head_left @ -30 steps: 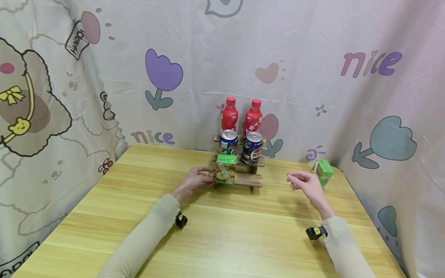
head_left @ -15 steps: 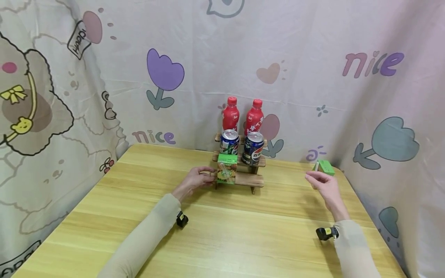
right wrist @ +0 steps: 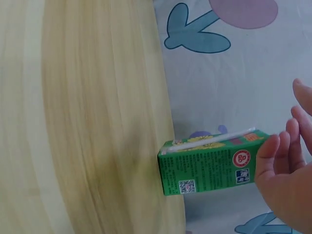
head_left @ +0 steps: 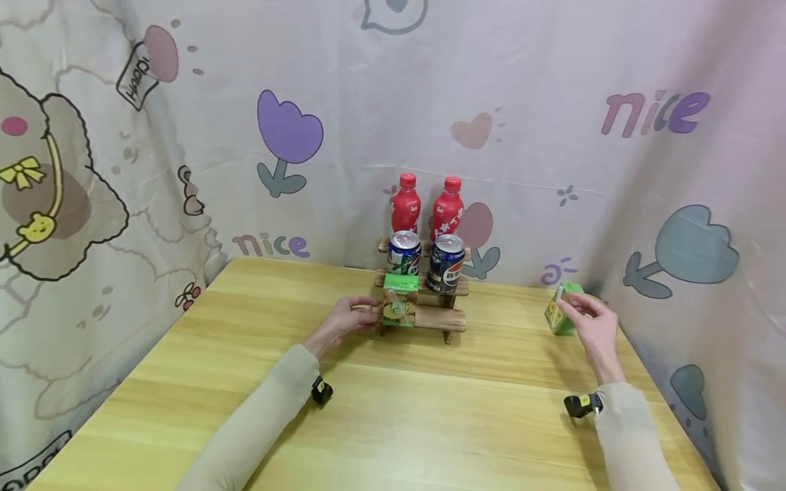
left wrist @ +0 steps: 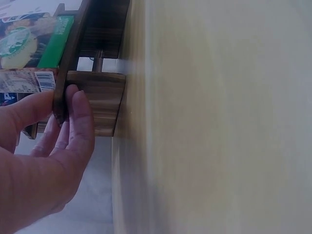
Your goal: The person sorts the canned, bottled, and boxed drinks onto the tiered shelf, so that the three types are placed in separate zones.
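My left hand (head_left: 342, 323) pinches the left end of the lowest step of a small wooden tiered rack (head_left: 439, 318). In the left wrist view, thumb and fingers lie on either side of the board's end (left wrist: 59, 100). A green-topped drink carton (head_left: 400, 301) stands on that step, just right of the fingers. At the table's far right, my right hand (head_left: 597, 329) is at the top of another green carton (head_left: 556, 320), which stands upright with a white straw (right wrist: 209, 141) along its side. In the right wrist view the thumb is apart from the carton; whether the fingertips touch it I cannot tell.
Two dark blue cola cans, a left can (head_left: 403, 252) and a right can (head_left: 446, 264), stand on the middle step. Behind them, a left red bottle (head_left: 406, 209) and a right red bottle (head_left: 447, 210) occupy the top. A patterned curtain (head_left: 522, 177) hangs behind the wooden table (head_left: 417, 423).
My right hand has moved right, from the space left of the far carton to its upper right side. The left hand keeps its hold on the rack.
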The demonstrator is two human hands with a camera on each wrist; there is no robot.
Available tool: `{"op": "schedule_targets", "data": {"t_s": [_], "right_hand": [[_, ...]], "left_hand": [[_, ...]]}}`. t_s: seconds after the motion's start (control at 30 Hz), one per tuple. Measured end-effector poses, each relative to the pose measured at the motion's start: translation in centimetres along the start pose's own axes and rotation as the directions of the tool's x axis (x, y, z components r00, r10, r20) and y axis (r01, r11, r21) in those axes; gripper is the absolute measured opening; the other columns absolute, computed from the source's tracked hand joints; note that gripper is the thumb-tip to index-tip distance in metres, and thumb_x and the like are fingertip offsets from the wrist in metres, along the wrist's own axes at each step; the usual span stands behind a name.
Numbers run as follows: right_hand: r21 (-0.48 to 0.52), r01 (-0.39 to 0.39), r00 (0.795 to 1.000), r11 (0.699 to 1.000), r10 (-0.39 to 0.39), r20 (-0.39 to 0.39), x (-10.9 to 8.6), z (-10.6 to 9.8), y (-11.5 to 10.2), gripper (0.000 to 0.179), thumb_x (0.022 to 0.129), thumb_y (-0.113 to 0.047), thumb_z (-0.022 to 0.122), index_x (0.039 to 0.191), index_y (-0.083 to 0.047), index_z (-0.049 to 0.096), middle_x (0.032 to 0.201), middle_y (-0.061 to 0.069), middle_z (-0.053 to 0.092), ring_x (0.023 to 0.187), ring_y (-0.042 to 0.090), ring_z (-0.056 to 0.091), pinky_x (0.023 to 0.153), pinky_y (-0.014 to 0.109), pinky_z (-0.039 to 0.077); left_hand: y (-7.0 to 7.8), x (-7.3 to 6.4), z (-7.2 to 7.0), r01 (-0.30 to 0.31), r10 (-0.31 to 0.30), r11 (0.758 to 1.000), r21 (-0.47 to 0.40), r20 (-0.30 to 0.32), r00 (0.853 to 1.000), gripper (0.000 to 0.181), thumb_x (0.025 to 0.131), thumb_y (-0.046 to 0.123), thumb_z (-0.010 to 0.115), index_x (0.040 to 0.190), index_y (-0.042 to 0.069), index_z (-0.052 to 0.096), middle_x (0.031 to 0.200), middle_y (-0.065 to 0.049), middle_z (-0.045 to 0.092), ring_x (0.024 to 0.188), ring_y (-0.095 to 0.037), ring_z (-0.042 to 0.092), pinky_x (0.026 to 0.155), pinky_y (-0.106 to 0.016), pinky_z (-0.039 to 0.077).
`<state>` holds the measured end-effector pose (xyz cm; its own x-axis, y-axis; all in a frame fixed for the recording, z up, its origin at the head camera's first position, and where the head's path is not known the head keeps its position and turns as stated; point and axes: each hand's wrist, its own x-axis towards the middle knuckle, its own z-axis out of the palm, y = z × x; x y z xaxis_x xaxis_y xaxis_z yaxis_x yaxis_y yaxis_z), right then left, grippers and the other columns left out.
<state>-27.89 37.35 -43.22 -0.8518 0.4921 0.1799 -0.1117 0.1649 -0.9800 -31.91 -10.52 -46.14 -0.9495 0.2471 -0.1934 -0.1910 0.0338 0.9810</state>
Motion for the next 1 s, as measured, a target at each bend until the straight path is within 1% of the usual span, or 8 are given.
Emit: {"op": "schedule_targets", "data": {"t_s": [0.1,0.23,0.4,0.57,0.7,0.8,0.93,1.0], "right_hand": [[-0.004,-0.012,0.999,1.0,0.012,-0.033,0.3,0.0,0.1,0.045,0.079,-0.006,0.081,0.121,-0.001,0.067,0.087,-0.014,0.063,0.081,0.001,0.053,0.065,0.005,0.047],[0.032,-0.039,0.996,0.999,0.042,-0.073,0.6,0.0,0.5,0.048,0.078,-0.006,0.081,0.124,-0.002,0.065,0.089,-0.012,0.06,0.081,0.0,0.052,0.063,0.004,0.045],[0.024,-0.04,0.994,0.999,0.043,-0.105,0.9,-0.3,0.9,0.048,0.078,-0.007,0.082,0.123,-0.005,0.067,0.086,-0.011,0.056,0.08,0.001,0.05,0.06,0.006,0.043],[-0.104,-0.044,0.993,0.994,0.032,-0.114,1.5,-0.7,1.1,0.049,0.081,-0.014,0.08,0.128,-0.01,0.064,0.091,-0.013,0.051,0.083,0.0,0.047,0.063,0.007,0.042],[-0.244,-0.053,0.996,0.968,0.032,-0.086,1.9,-0.9,1.2,0.062,0.084,-0.022,0.078,0.139,-0.011,0.053,0.1,-0.011,0.042,0.088,0.001,0.041,0.07,0.01,0.04],[-0.297,-0.076,0.997,0.952,0.065,-0.047,2.1,-0.8,1.5,0.072,0.084,-0.027,0.078,0.146,-0.011,0.044,0.11,-0.007,0.043,0.092,0.003,0.04,0.075,0.013,0.038],[-0.282,-0.131,0.991,0.951,0.126,-0.036,2.3,-0.4,1.9,0.077,0.085,-0.03,0.077,0.149,-0.011,0.04,0.124,0.0,0.049,0.098,0.002,0.045,0.082,0.013,0.042],[-0.249,-0.154,0.988,0.956,0.145,-0.055,2.4,-0.3,2.0,0.075,0.085,-0.028,0.078,0.148,-0.01,0.042,0.125,0.0,0.053,0.097,0.0,0.048,0.083,0.011,0.045]], "left_hand": [[-0.3,-0.1,-0.1,0.001,-0.001,1.0,-0.001,-0.009,1.0,0.04,0.091,-0.004,0.063,0.13,-0.003,0.055,0.108,-0.017,0.066,0.086,-0.021,0.069,0.088,-0.037,0.06],[-0.7,-0.2,-0.2,-0.007,0.007,1.0,0.002,-0.014,1.0,0.04,0.091,-0.003,0.063,0.13,-0.003,0.056,0.117,-0.019,0.065,0.089,-0.021,0.069,0.088,-0.036,0.06],[-0.6,-0.2,-0.2,-0.011,0.011,1.0,-0.007,-0.005,1.0,0.041,0.091,-0.003,0.062,0.132,-0.003,0.054,0.123,-0.021,0.062,0.089,-0.019,0.069,0.089,-0.034,0.06],[-0.3,0.0,-0.2,-0.018,0.018,1.0,-0.02,0.005,1.0,0.042,0.091,-0.003,0.063,0.132,-0.004,0.053,0.118,-0.019,0.064,0.087,-0.019,0.069,0.088,-0.034,0.06],[-0.1,0.0,-0.2,-0.013,0.013,1.0,-0.028,0.004,1.0,0.041,0.091,-0.003,0.063,0.131,-0.003,0.054,0.114,-0.017,0.066,0.086,-0.02,0.069,0.089,-0.036,0.06],[-0.2,0.0,-0.2,-0.002,0.002,1.0,-0.031,0.001,1.0,0.041,0.091,-0.003,0.063,0.131,-0.003,0.055,0.113,-0.017,0.067,0.087,-0.021,0.069,0.09,-0.038,0.059],[-0.3,0.0,-0.1,-0.002,0.001,1.0,-0.025,-0.002,1.0,0.04,0.091,-0.003,0.064,0.13,-0.002,0.056,0.108,-0.015,0.067,0.087,-0.022,0.07,0.09,-0.04,0.059],[-0.3,0.0,-0.1,-0.004,0.004,1.0,-0.019,-0.005,1.0,0.04,0.091,-0.003,0.064,0.13,-0.001,0.056,0.105,-0.013,0.068,0.086,-0.023,0.07,0.089,-0.039,0.06]]}}
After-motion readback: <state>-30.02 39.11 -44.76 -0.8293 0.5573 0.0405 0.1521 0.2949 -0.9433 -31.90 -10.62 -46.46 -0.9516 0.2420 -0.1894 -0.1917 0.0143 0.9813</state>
